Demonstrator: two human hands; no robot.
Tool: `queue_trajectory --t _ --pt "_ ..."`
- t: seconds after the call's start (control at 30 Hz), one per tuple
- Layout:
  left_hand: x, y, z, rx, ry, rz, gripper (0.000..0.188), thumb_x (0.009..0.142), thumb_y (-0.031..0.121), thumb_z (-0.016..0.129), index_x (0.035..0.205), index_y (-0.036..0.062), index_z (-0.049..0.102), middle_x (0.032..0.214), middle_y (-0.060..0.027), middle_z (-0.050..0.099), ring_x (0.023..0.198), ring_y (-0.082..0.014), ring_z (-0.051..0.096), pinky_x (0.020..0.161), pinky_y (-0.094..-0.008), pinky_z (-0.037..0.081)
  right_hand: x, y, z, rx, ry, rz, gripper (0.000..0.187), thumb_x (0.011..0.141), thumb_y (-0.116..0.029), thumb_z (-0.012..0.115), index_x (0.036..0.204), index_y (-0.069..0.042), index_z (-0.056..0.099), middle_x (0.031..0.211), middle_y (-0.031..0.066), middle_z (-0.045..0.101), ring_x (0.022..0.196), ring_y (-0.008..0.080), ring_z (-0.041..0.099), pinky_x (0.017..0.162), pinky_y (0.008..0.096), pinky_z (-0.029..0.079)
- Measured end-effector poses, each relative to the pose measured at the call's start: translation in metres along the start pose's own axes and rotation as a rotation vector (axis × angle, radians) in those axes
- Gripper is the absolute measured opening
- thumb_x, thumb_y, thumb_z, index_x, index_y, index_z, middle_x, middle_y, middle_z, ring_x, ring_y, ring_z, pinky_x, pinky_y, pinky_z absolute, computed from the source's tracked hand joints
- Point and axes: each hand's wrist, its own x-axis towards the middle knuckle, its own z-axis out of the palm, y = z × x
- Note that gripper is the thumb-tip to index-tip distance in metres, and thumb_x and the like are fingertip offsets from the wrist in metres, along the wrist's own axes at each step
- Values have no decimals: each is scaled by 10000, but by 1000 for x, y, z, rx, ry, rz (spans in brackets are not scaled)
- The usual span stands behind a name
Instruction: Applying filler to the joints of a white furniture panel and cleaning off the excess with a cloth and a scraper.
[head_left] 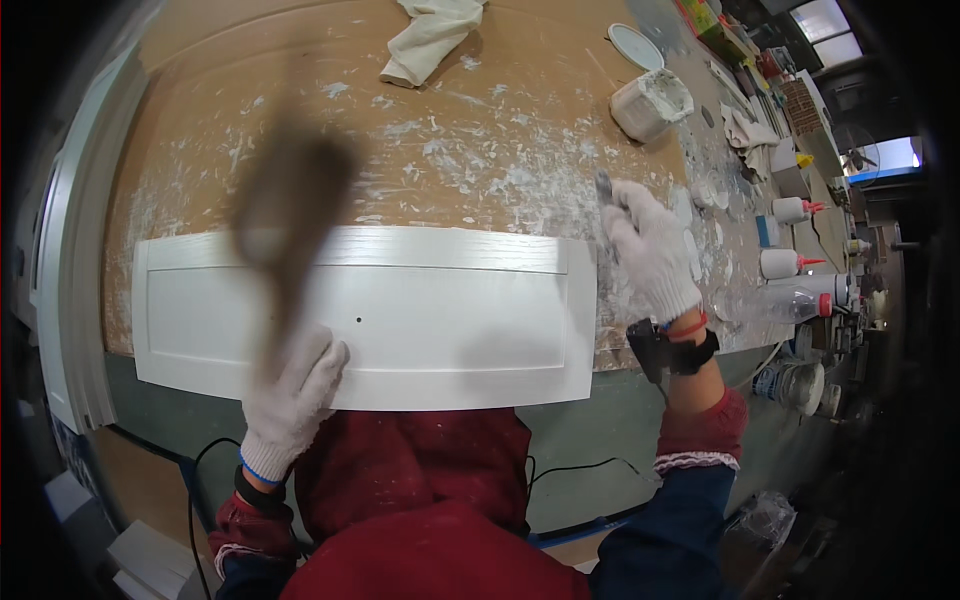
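A white cabinet panel (455,320) with a raised border and one small dark hole lies across the near edge of the worktable. My left hand (295,385), in a white knitted glove, rests on the panel's near edge, its fingers stretched flat. A blurred brown shape (295,190) partly covers that hand and the panel; I cannot make out what it is. Beyond the panel's right end, my gloved right hand (645,240) is closed around a small grey tool (603,187), its exact kind hidden by the fingers.
The paint-spattered worktable (420,170) holds a tub of white paste (652,105), a round lid (636,46) and a cloth (432,40). Glue bottles (785,263) and a clear plastic bottle (795,303) lie at right. White panels (85,250) stand along the left.
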Motion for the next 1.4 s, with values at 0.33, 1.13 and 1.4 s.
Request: queue_trajectory --t 0.33,1.13,1.4 --pt "2 7 -10 204 -91 -132 388 732 22 715 1106 95 647 1141 -79 635 958 -288 612 839 -383 525 -48 46 -27 3 161 -46 335 898 -137 612 1185 34 593 989 150 654 893 220 625 812 316 486" --pt "56 67 34 42 -109 126 320 676 113 653 984 198 651 1105 58 622 812 -133 522 713 -269 463 -13 66 -5 -11 217 -107 304 846 -105 623 1147 -79 646 1067 74 627 842 233 597 720 302 479" --pt "59 68 33 0 -73 127 312 689 129 615 992 199 643 1094 69 602 740 -102 501 669 -252 442 18 65 -12 -776 -20 -472 452 781 -65 614 1230 -101 587 1033 37 602 903 274 573 746 396 486"
